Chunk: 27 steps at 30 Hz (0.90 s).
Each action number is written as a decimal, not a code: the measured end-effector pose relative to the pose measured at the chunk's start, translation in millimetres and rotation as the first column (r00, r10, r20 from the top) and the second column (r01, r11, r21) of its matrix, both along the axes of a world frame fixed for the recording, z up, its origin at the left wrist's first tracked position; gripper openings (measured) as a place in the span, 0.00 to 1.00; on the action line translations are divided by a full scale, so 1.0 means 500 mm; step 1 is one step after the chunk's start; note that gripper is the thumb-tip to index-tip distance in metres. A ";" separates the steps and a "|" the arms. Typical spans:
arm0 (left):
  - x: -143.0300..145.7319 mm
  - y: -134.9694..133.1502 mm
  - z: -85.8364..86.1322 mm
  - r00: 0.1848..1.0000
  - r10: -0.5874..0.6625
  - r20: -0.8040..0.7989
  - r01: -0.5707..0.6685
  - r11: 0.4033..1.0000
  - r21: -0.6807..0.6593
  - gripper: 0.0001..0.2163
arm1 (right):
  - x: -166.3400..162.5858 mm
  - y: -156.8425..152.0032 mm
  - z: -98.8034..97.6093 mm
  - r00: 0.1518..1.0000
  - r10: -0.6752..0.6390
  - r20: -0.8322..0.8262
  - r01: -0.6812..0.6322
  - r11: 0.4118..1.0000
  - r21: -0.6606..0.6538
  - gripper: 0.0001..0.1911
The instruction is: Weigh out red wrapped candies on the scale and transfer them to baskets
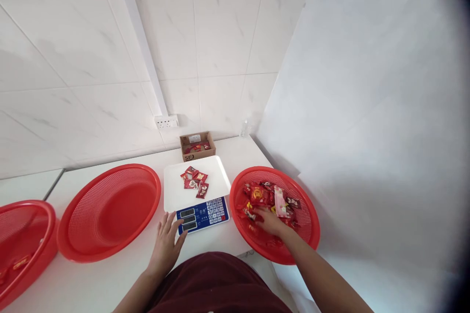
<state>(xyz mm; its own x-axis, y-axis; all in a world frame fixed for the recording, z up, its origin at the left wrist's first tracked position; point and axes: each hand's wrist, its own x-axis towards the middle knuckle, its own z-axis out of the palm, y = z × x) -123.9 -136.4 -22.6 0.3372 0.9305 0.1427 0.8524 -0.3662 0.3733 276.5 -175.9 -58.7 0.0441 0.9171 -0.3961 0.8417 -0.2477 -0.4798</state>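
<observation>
My right hand (270, 221) reaches into a red plastic basket (312, 225) of small wrapped packets (260, 194), mostly red. Its fingers curl in against the packets, and what they grip is partly hidden. At the near left corner of a digital scale (200, 216), my left hand (168, 242) has its fingers spread and holds nothing; the fingertips are beside the display panel. Several small red packets (191, 184) lie loosely grouped on the scale's white pan (216, 181).
Left of the scale stands an empty red basket (110, 210); another red basket (47, 215) with a few packets sits farther left. Behind the scale is a small cardboard box (199, 154) of red packets, near a clear bottle (244, 128). A wall socket (166, 122) is above the table.
</observation>
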 end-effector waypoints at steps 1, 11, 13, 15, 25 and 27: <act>0.005 -0.002 -0.003 1.000 0.001 0.003 -0.001 1.000 -0.002 0.15 | 0.002 -0.011 0.000 0.999 0.016 -0.047 -0.016 1.000 0.008 0.22; 0.069 -0.014 -0.022 0.996 -0.060 0.070 0.054 0.995 0.080 0.14 | 0.118 -0.008 0.022 0.877 -0.444 0.182 0.393 0.882 0.258 0.25; 0.078 -0.015 -0.022 0.994 -0.068 0.085 0.061 0.995 0.081 0.14 | 0.102 -0.015 0.006 0.954 -0.285 0.088 0.269 0.950 0.160 0.21; 0.086 -0.014 -0.022 0.993 -0.075 0.094 0.068 0.995 0.075 0.13 | 0.083 -0.023 -0.010 0.993 -0.113 -0.023 0.115 0.985 0.127 0.17; 0.086 -0.009 -0.031 0.995 -0.070 0.073 0.066 0.997 0.047 0.14 | 0.169 0.002 -0.025 0.895 -0.406 0.184 0.348 0.895 0.278 0.32; 0.083 -0.008 -0.035 0.996 -0.061 0.062 0.058 0.997 0.045 0.14 | 0.162 0.011 -0.036 0.908 -0.372 0.193 0.342 0.924 0.173 0.36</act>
<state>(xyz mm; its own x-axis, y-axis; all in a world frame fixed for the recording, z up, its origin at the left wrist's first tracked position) -82.2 -140.5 -40.0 0.3810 0.9016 0.2047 0.8040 -0.4324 0.4083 357.7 -170.5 -76.6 0.4499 0.8667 -0.2154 0.7958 -0.4985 -0.3438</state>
